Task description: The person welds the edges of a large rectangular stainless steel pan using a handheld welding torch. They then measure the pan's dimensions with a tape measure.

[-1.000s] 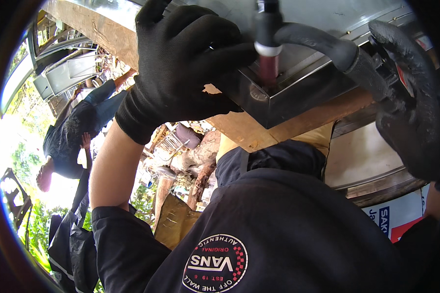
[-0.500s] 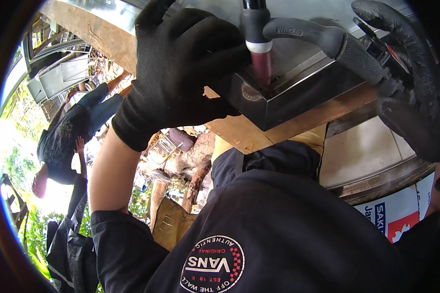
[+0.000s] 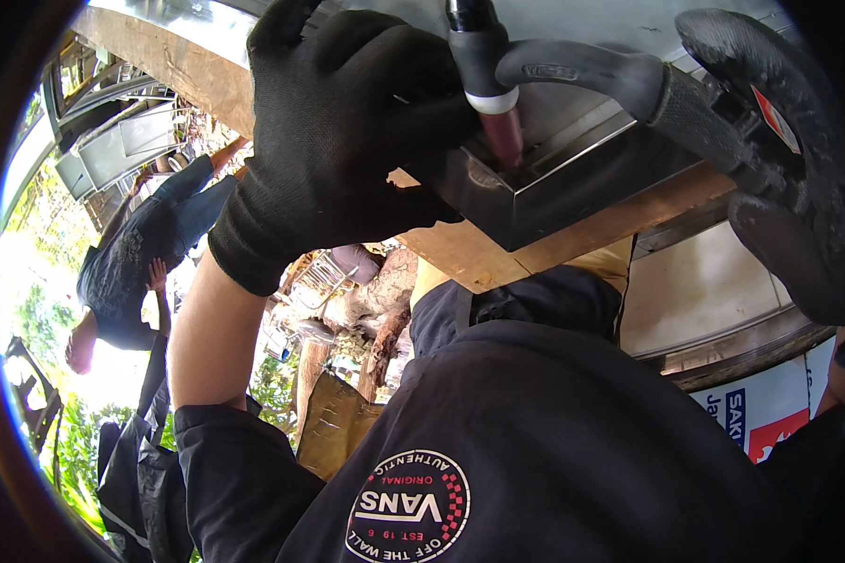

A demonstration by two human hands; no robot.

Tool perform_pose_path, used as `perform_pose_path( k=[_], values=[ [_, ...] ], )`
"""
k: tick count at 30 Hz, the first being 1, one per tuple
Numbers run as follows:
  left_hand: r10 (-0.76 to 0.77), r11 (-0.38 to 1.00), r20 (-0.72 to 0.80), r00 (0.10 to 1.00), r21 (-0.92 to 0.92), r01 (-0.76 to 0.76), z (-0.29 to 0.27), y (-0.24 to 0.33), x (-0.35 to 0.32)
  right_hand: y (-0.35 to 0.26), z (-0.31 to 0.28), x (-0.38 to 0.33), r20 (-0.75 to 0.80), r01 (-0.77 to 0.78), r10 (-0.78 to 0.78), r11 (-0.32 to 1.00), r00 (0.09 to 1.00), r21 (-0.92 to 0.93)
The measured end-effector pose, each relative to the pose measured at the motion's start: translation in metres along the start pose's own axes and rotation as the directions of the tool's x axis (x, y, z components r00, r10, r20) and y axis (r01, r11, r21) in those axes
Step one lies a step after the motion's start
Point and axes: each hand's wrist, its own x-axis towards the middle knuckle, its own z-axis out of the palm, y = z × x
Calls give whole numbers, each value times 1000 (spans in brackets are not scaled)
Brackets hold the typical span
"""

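Note:
My right hand [image 3: 812, 155], in a black glove, is wrapped round the ribbed handle of a welding torch [image 3: 582, 73]. The torch's pinkish nozzle, below a white ring, points down at the inner side of a mitred corner on a dark, shiny metal frame [image 3: 573, 192]. I cannot make out a gap between nozzle and metal. My left hand [image 3: 343, 141], also black-gloved, grips the frame's left edge near that corner, its fingers bent over the top beside the nozzle and its thumb low by the board. The hand hides part of the frame.
A wooden board [image 3: 498, 258] lies under the frame, its corner toward my body. A curved-looking pale panel [image 3: 699, 291] and a printed box [image 3: 770, 403] are at lower right. Another person [image 3: 136, 263] stands at the left, near metal scrap, a black bag [image 3: 145, 488] and plants.
The torch has tilted, its top leaning further left while the nozzle stays by the corner. My right hand has shifted slightly with it. My left hand keeps nearly the same place.

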Motion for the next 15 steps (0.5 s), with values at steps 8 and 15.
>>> perform_pose_path(
  k=[8,15],
  values=[
    [-6,1000,23,1000,9,6,0,5,-5,-6,1,-13,-11,-11,11,1000,1000,0],
    [-28,1000,-1,1000,12,28,2,8,-8,-13,-2,-46,-19,-59,59,998,998,23]
  ],
)
